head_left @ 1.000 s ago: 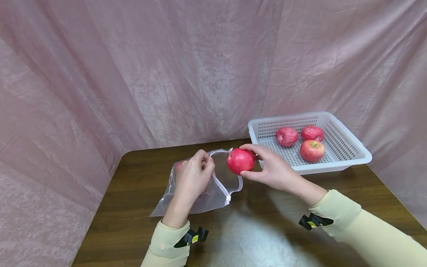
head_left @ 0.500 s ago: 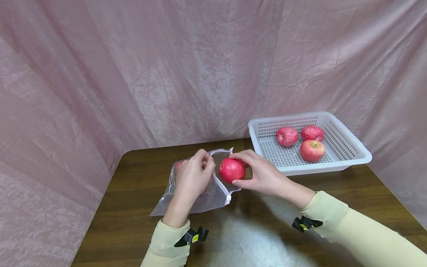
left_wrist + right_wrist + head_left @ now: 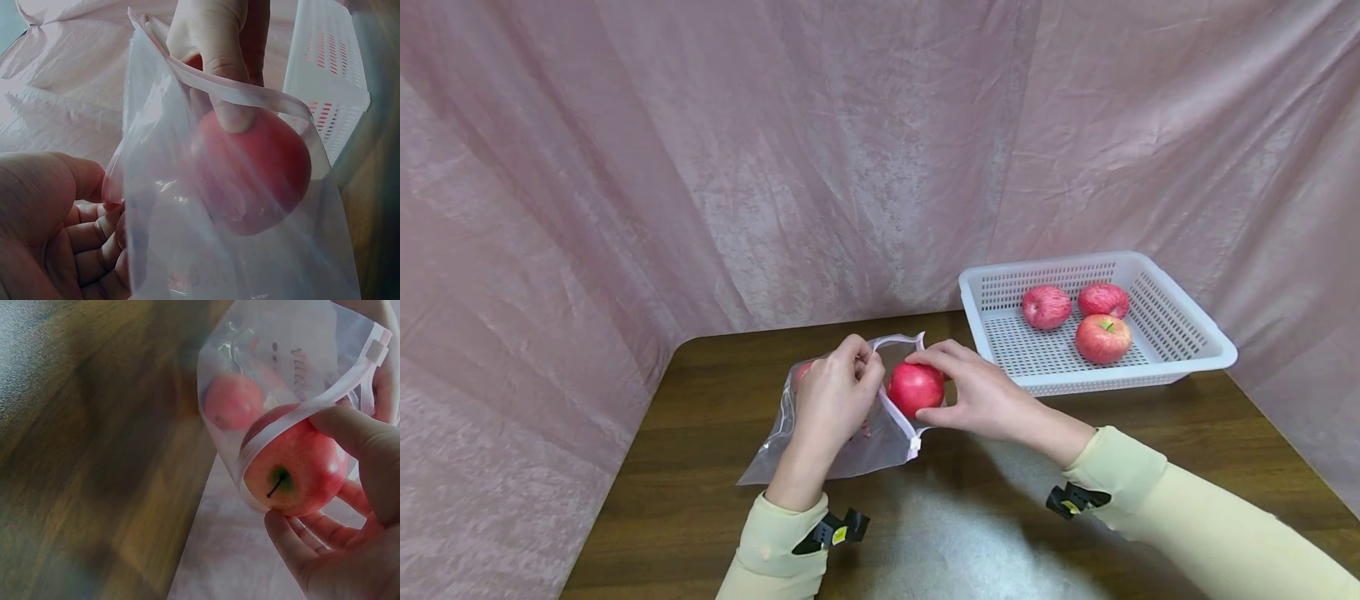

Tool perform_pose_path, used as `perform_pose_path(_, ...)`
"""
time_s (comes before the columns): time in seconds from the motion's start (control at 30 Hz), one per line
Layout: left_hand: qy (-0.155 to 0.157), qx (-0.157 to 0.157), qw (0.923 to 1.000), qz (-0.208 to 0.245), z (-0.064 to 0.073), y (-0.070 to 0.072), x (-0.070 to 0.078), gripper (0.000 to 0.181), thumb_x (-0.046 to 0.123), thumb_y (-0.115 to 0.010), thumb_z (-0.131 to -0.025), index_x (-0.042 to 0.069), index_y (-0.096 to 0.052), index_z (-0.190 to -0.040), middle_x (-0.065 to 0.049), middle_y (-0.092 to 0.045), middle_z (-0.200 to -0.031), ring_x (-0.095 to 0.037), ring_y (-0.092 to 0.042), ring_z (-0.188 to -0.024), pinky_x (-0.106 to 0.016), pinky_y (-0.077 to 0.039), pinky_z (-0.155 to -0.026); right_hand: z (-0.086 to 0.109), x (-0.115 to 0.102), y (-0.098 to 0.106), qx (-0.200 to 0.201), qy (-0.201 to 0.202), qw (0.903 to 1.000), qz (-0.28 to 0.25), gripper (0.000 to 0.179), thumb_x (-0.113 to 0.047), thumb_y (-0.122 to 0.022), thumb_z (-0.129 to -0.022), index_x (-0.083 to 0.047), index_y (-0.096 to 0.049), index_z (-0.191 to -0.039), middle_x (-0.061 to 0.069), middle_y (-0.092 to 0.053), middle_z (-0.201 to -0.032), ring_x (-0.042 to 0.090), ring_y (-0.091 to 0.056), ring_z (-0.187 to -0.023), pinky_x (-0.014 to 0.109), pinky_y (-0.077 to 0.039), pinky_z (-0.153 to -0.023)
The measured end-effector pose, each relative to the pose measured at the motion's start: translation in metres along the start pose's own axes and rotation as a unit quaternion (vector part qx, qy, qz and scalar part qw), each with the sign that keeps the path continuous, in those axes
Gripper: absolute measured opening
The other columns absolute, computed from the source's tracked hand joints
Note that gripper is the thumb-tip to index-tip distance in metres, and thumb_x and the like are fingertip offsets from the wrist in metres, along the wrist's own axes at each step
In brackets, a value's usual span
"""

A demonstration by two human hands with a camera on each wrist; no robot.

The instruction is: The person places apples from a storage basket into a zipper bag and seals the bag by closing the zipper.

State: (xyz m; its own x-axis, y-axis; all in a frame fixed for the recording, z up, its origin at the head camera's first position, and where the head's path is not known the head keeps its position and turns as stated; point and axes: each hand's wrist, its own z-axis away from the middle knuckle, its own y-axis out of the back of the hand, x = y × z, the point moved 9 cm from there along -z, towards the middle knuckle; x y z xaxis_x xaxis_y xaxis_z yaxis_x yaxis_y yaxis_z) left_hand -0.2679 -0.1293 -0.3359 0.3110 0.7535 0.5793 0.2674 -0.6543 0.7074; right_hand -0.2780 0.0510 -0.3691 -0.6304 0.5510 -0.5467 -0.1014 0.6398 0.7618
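Observation:
My left hand (image 3: 837, 398) pinches the rim of a clear zip bag (image 3: 880, 446) between thumb and fingers. The bag's mouth gapes toward the right, with a white slider on its zip edge. In my right hand (image 3: 981, 393) is a red apple (image 3: 916, 389), gripped between thumb and fingers and partly inside the bag's mouth. The right wrist view shows the stem of this apple (image 3: 294, 472) facing out of the bag. Deeper in the bag lies another apple (image 3: 234, 401), mostly hidden by my left hand in the head view.
A white perforated plastic basket (image 3: 1195, 354) stands at the back right of the wooden table (image 3: 685, 517). It holds three apples (image 3: 1102, 339). A pink curtain (image 3: 850, 167) hangs behind the table.
My right hand has moved left with the apple, from beside the bag's mouth to partly inside it. The left hand has kept its place on the rim.

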Motion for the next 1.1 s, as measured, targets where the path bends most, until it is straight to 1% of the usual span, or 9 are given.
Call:
perform_pose_path(0.1, 0.005, -0.004, 1.0000, 0.004, 0.000, 0.000, -0.001, 0.009, 0.016, -0.063, -0.103, 0.016, -0.067, -0.095, 0.007, -0.058, -0.064, -0.012, -0.053, -0.050, -0.034, -0.047, -0.047, -0.001, -0.001, -0.002, -0.004, 0.005, 0.9999, 0.011, 0.069, -0.029, -0.097, -0.081, -0.017, -0.070, -0.144, 0.005, -0.067, -0.129, 0.023, -0.066, -0.114, 0.046, -0.058, -0.093)
perform_pose_path(0.3, 0.009, -0.008, 0.9999, 0.012, 0.000, -0.001, -0.002, 0.008, 0.016, -0.063, -0.103, 0.015, -0.067, -0.097, 0.006, -0.058, -0.064, -0.013, -0.053, -0.049, -0.035, -0.048, -0.046, -0.002, -0.001, -0.005, -0.021, 0.003, 0.9997, 0.015, 0.067, -0.029, -0.096, -0.083, -0.017, -0.071, -0.143, 0.005, -0.068, -0.130, 0.024, -0.065, -0.115, 0.045, -0.058, -0.092)
perform_pose_path(0.63, -0.001, -0.001, 0.9998, 0.020, 0.000, 0.002, 0.001, 0.007, 0.014, -0.064, -0.103, 0.014, -0.067, -0.097, 0.006, -0.059, -0.065, -0.012, -0.052, -0.049, -0.034, -0.046, -0.045, -0.005, -0.004, -0.011, -0.047, 0.011, 0.9987, 0.018, 0.065, -0.027, -0.093, -0.086, -0.013, -0.070, -0.145, 0.007, -0.070, -0.134, 0.025, -0.067, -0.117, 0.044, -0.059, -0.094)
perform_pose_path(0.77, -0.012, 0.006, 0.9999, 0.011, 0.000, 0.003, 0.002, 0.007, 0.014, -0.065, -0.102, 0.012, -0.068, -0.095, 0.005, -0.058, -0.065, -0.012, -0.051, -0.051, -0.034, -0.044, -0.048, -0.006, -0.003, -0.012, -0.059, 0.006, 0.9982, 0.007, 0.061, -0.025, -0.090, -0.091, -0.012, -0.069, -0.147, 0.006, -0.072, -0.128, 0.025, -0.069, -0.111, 0.043, -0.058, -0.091)
perform_pose_path(0.87, -0.022, 0.014, 0.9997, 0.003, 0.000, 0.003, 0.003, 0.008, 0.015, -0.066, -0.102, 0.012, -0.068, -0.094, 0.006, -0.058, -0.066, -0.012, -0.051, -0.054, -0.035, -0.043, -0.051, -0.006, -0.002, -0.011, -0.059, 0.000, 0.9982, -0.010, 0.056, -0.020, -0.087, -0.095, -0.011, -0.069, -0.147, 0.006, -0.073, -0.123, 0.025, -0.070, -0.107, 0.043, -0.058, -0.091)
perform_pose_path(1.03, -0.024, 0.034, 0.9992, 0.001, 0.000, 0.007, 0.002, 0.011, 0.017, -0.065, -0.102, 0.013, -0.067, -0.092, 0.008, -0.057, -0.063, -0.012, -0.050, -0.054, -0.036, -0.042, -0.053, -0.006, -0.002, -0.008, -0.047, 0.003, 0.9987, -0.020, 0.053, -0.019, -0.088, -0.094, -0.009, -0.071, -0.143, 0.004, -0.073, -0.125, 0.026, -0.072, -0.109, 0.047, -0.060, -0.094)
perform_pose_path(1.1, -0.022, 0.041, 0.9989, 0.001, 0.000, 0.009, 0.001, 0.011, 0.016, -0.065, -0.102, 0.014, -0.067, -0.091, 0.009, -0.055, -0.061, -0.011, -0.048, -0.053, -0.036, -0.041, -0.053, -0.005, -0.002, -0.005, -0.041, 0.004, 0.9990, -0.016, 0.052, -0.019, -0.089, -0.094, -0.009, -0.072, -0.141, 0.003, -0.072, -0.121, 0.028, -0.072, -0.107, 0.047, -0.059, -0.092)
